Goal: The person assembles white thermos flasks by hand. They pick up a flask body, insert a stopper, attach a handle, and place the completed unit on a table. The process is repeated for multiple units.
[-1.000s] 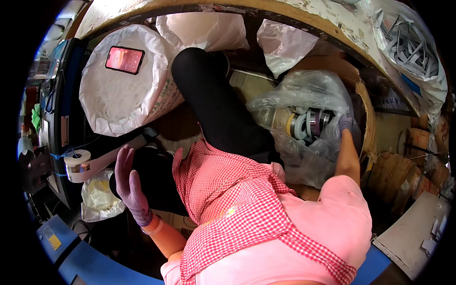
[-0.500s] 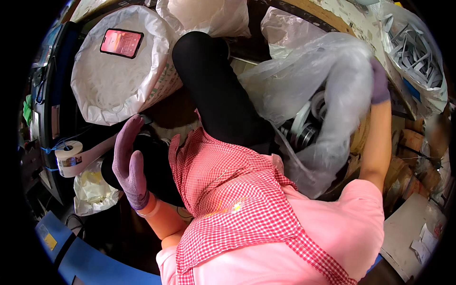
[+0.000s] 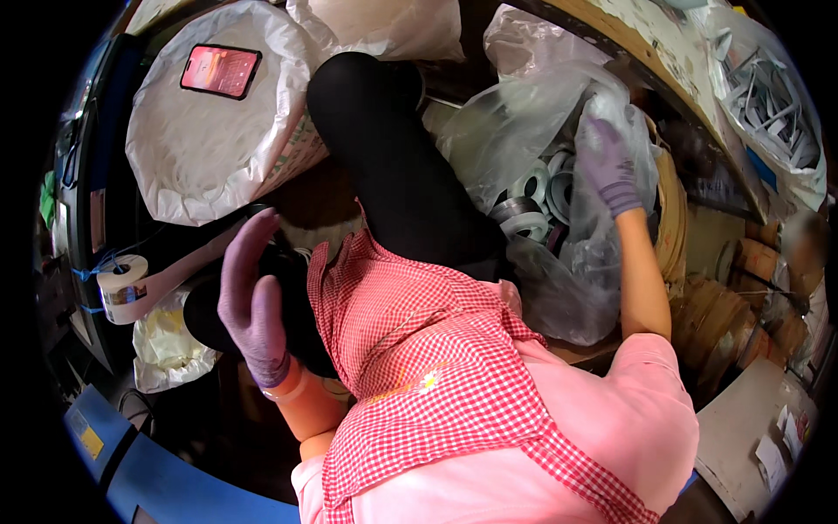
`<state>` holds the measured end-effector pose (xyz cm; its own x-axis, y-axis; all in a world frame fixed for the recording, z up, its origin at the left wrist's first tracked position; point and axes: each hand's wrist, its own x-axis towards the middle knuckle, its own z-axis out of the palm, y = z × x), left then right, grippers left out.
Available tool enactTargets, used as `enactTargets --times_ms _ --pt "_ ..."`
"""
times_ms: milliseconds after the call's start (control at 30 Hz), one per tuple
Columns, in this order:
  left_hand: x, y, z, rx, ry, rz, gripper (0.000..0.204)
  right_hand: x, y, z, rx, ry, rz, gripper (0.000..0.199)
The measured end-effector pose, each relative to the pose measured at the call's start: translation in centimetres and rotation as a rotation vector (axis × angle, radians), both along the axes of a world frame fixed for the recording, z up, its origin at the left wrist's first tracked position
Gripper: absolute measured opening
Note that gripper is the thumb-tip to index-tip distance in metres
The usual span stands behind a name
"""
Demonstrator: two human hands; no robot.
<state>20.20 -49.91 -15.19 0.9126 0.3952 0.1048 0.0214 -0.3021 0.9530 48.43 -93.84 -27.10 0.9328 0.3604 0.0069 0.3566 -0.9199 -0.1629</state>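
Note:
My right hand (image 3: 608, 162), in a purple-grey glove, is on the rim of a large clear plastic bag (image 3: 585, 301), with the thin plastic bunched at its fingers. Inside the open bag lie several grey and white ring-shaped pieces (image 3: 528, 205), partly covered by the film. The bag stands to the right of my black-clad knee. My left hand (image 3: 251, 306), gloved the same way, hovers to the left of my checked apron (image 3: 428, 323). Its fingers are stretched and its thumb is apart, with nothing in it.
At far left a white sack (image 3: 157, 188) full of translucent pieces carries a phone (image 3: 221, 71). A label roll (image 3: 122, 279) sits below it, near a small white bag (image 3: 170, 345). A worktable edge (image 3: 690, 105) and a bag of grey strips (image 3: 768, 105) are at the right.
My right hand has moved left and inward with the bag's rim, lowering the film. More of the rings show now. My left hand has shifted slightly right, its fingers a little more bent.

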Motion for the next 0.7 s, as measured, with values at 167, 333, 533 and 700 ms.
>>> enactTargets --times_ms 167,333,533,700 --pt "2.4 -1.9 1.0 0.003 0.020 -0.191 0.066 -1.0 -9.6 -7.0 -0.749 0.248 -0.195 0.072" --pt "1.1 -0.8 1.3 0.037 0.138 -0.164 0.060 5.4 -18.8 -8.4 -0.896 0.677 -0.566 0.075" --pt "-1.2 -0.5 -0.3 -0.050 0.167 -0.009 0.056 1.6 -5.1 -5.5 -0.736 0.792 0.006 0.073" --pt "-0.8 -1.1 0.1 -0.045 0.126 -0.013 0.057 5.5 3.9 -8.2 -0.285 0.802 0.333 0.079"
